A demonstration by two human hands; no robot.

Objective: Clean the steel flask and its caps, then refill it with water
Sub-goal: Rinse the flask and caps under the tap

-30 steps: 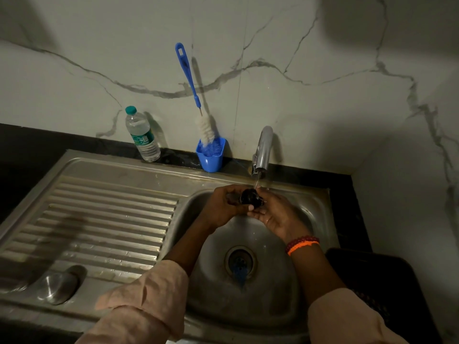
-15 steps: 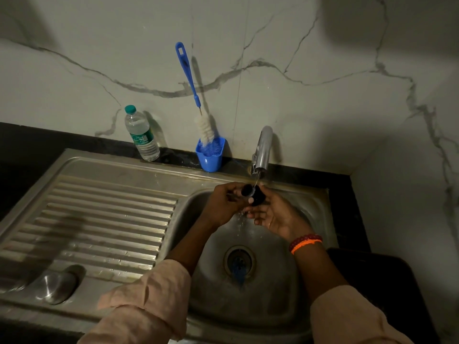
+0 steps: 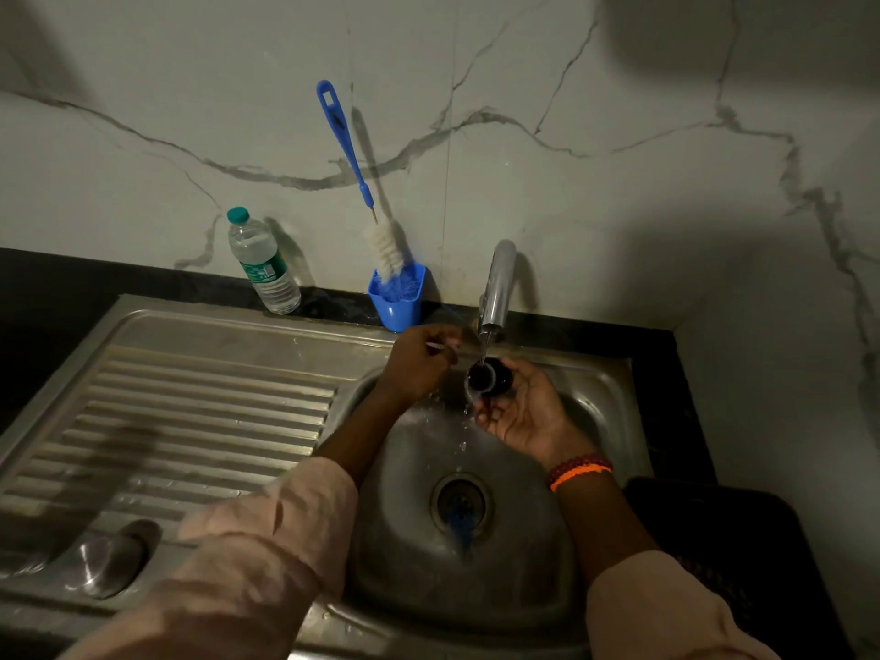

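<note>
Since half a sec ago our left hand (image 3: pixel 419 362) has pulled off the cap (image 3: pixel 489 378) and drifted left & up toward the sink rim, so only our right hand (image 3: pixel 524 412) has it now. Left fingers are curled w/ the tips pinched together; something thin and pale shows at them, but we can't tell what it is or whether it's really gripped. Right hand sits palm up over the basin, fingers cupped round the small dark cap, open end facing left under the tap (image 3: pixel 495 288). Water stream lands on the cap's mouth and spills down off it, w/ drops splashing toward the drain (image 3: pixel 461 504). Both hands are above the steel sink (image 3: pixel 595 397), right one wearing red & orange wrist bands (image 3: pixel 578 471). On the draining board at lower left lies a rounded steel cap (image 3: pixel 107 562), well apart from our hands. Behind the sink, against the marble wall: a plastic water bottle (image 3: pixel 262 264) w/ a teal lid, then a blue cup (image 3: pixel 397 302) holding a blue-handled bottle brush (image 3: pixel 355 178), bristles down, just left of the tap. Flask body itself isn't anywhere we can make out.
</note>
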